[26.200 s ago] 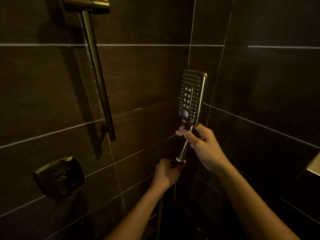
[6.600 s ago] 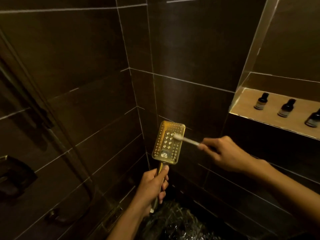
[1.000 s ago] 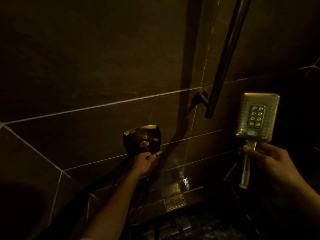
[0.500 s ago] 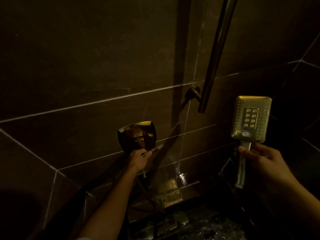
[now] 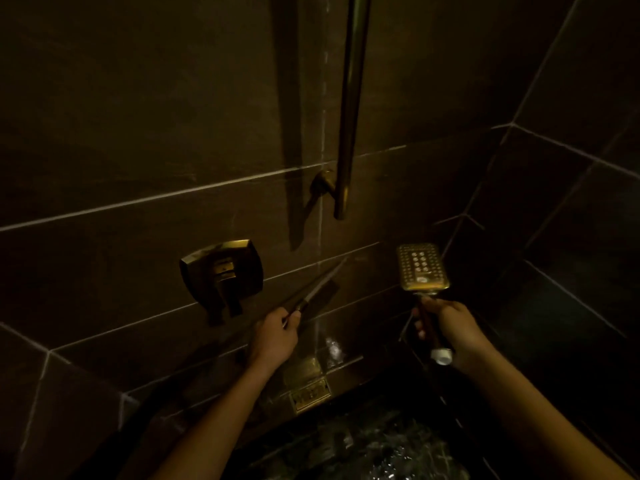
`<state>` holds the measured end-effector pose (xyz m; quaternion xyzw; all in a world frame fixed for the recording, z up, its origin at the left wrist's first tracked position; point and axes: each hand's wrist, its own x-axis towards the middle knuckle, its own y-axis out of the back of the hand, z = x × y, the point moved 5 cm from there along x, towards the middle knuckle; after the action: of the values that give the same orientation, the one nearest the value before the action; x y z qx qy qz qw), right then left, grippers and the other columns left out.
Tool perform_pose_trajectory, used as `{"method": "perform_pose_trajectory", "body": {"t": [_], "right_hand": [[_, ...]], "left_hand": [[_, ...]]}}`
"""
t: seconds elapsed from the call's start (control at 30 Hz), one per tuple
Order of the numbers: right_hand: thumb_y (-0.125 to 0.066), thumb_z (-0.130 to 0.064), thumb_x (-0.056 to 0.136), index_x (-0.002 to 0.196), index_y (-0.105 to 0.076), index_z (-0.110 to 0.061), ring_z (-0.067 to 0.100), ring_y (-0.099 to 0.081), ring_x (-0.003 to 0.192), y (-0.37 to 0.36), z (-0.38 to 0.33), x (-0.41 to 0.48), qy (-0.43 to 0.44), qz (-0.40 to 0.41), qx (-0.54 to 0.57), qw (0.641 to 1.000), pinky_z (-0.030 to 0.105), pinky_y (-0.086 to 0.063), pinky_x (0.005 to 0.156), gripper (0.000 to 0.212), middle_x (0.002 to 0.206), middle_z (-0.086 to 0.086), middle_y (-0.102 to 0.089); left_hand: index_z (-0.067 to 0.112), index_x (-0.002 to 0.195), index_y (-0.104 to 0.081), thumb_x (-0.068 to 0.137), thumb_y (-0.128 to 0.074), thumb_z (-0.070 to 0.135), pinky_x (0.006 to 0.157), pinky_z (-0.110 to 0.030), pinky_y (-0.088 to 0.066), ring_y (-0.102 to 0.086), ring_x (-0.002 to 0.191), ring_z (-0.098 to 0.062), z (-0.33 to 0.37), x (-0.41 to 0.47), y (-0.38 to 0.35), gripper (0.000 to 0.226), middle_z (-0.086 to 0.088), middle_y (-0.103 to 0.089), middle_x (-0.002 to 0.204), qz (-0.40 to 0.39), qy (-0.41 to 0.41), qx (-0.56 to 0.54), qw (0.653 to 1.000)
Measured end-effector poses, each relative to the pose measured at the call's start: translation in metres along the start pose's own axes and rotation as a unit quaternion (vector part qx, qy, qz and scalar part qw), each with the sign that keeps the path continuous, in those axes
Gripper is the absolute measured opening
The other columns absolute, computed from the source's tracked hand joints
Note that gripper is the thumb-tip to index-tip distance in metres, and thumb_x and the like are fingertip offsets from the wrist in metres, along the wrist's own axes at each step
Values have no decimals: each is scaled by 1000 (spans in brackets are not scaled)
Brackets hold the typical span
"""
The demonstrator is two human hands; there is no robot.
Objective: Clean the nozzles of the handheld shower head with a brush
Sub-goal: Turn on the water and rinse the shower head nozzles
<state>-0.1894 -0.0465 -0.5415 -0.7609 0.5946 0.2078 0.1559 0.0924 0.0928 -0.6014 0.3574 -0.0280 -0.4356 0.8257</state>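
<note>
Just right of the wall valve point(image 5: 221, 277), the left hand point(image 5: 273, 337) reaches forward, fingers pinching the brush point(image 5: 311, 292). Farther right, the right hand point(image 5: 450, 327) grips the shower head point(image 5: 420, 268) upright, nozzles facing us.

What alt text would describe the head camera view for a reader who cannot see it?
In a dim, dark-tiled shower, the right hand holds a gold handheld shower head upright by its handle. The left hand holds a thin brush near the wall valve.
</note>
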Motion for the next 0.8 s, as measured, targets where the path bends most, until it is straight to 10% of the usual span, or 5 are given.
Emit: {"method": "perform_pose_trajectory", "body": {"t": [0.27,0.8], "right_hand": [[-50,-12,103,109,-63,5,16,-58,43,29,22,9,-65,18,42,997,22,-47,38,22,70,13,-63],[-45,-9,103,111,-63,3,20,-58,53,93,23,3,-98,2,127,987,27,-48,43,22,75,15,-64]], "left_hand": [[23,79,-65,96,-57,46,49,-29,-47,-62,58,-12,116,-59,-73,30,3,-64,67,-56,-80,60,993],[28,96,-62,95,-53,46,80,-39,-55,-63,82,-14,225,-99,-135,21,5,-64,89,-44,-160,229,959]]}}
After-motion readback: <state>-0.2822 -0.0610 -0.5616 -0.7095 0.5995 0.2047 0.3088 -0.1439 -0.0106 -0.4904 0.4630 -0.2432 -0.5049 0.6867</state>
